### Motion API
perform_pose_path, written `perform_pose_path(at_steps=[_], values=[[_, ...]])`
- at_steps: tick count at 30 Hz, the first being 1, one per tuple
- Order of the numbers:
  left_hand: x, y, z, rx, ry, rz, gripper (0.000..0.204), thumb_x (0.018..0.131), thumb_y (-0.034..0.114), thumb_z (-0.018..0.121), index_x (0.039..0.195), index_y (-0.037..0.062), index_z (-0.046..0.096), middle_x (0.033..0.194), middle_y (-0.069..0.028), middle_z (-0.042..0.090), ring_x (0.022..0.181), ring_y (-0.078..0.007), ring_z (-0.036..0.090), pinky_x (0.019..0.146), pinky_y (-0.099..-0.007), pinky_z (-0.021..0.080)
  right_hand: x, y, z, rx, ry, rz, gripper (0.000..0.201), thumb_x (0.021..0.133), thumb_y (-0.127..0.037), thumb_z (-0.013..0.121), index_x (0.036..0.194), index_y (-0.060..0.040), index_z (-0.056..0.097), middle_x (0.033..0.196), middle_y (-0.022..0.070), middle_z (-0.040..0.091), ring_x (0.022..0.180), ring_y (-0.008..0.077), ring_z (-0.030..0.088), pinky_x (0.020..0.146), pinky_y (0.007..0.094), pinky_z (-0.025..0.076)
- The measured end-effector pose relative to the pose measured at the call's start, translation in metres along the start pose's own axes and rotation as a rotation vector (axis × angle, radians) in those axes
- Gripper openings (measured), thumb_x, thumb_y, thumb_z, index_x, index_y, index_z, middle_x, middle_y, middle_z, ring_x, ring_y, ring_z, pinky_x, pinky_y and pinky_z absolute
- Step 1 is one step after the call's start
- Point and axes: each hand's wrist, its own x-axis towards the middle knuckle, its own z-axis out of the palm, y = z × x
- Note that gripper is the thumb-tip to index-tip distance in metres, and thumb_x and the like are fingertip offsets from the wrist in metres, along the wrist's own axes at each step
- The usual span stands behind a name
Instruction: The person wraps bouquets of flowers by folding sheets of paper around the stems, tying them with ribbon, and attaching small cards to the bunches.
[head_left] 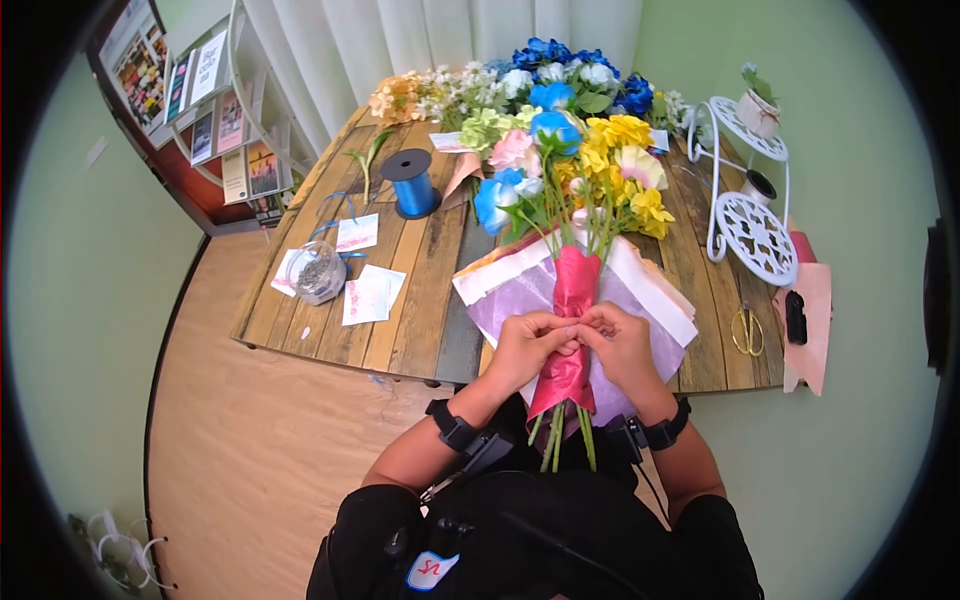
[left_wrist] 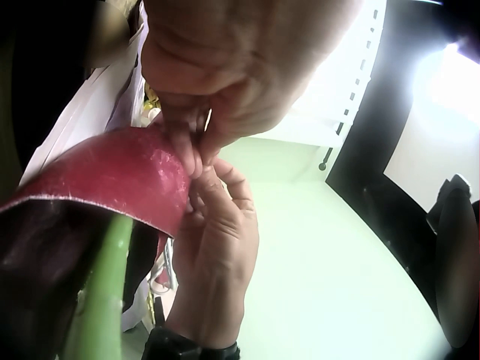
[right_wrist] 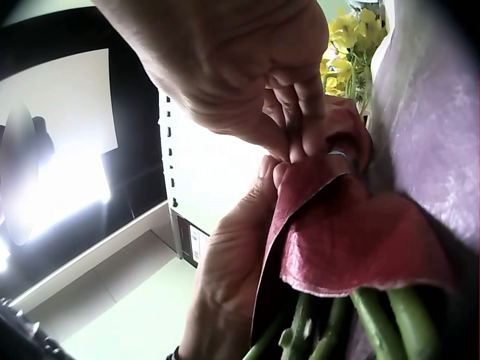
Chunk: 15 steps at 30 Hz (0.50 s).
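A bouquet with yellow flowers (head_left: pixel 620 140) and blue flowers (head_left: pixel 495 200) lies on the table, its green stems (head_left: pixel 590 440) toward the body. Red wrapping paper (head_left: pixel 575 280) surrounds the stems and is gathered in at the middle. A thin pale tie (right_wrist: pixel 339 154) crosses that waist. My left hand (head_left: pixel 533 345) and right hand (head_left: pixel 620 345) meet there, thumbs and fingertips pinching close together on the near side. The fingers mostly cover the piece of tie between them. Beneath the bouquet spreads lilac and white paper (head_left: pixel 640 310).
To the left stand a blue ribbon spool (head_left: pixel 411 185), a clear jar (head_left: pixel 317 272) and small cards (head_left: pixel 368 297). Gold scissors (head_left: pixel 746 332) lie right, below a white metal stand (head_left: pixel 757 235). More flowers (head_left: pixel 545 60) line the table's back.
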Motion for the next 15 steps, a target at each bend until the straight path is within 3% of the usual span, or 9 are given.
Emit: perform_pose_path(at_steps=[5, 10, 15], values=[[0.0, 0.002, -0.001, -0.097, -0.011, -0.064, 0.018, 0.085, 0.007, 0.059, 0.097, -0.0072, 0.061, 0.087, -0.0124, 0.065, 0.073, -0.0137, 0.063, 0.068, -0.0233, 0.053, -0.002, -0.001, -0.001, -0.064, -0.001, -0.086, 0.008, 0.073, 0.003, 0.064, 0.08, 0.0015, 0.058, 0.071, 0.0096, 0.062, 0.062, 0.0154, 0.061, 0.059, 0.0263, 0.048], [0.007, 0.006, -0.01, -0.214, -0.049, -0.186, 0.019, 0.085, 0.008, 0.06, 0.095, -0.0075, 0.06, 0.086, -0.0133, 0.064, 0.072, -0.0162, 0.064, 0.069, -0.0254, 0.054, 0.0, -0.01, -0.008, -0.285, -0.12, -0.441, 0.012, 0.075, 0.004, 0.058, 0.086, 0.0008, 0.057, 0.079, 0.0132, 0.057, 0.072, 0.0286, 0.058, 0.062, 0.0324, 0.047], [0.013, 0.009, -0.014, -0.21, -0.084, -0.239, 0.013, 0.083, 0.003, 0.06, 0.092, -0.0055, 0.061, 0.084, -0.0137, 0.065, 0.073, -0.0175, 0.065, 0.068, -0.0256, 0.054, 0.004, -0.01, -0.013, -0.401, -0.194, -0.619, 0.014, 0.074, 0.003, 0.056, 0.088, 0.0008, 0.057, 0.08, 0.0138, 0.058, 0.075, 0.03, 0.058, 0.064, 0.0346, 0.048]])
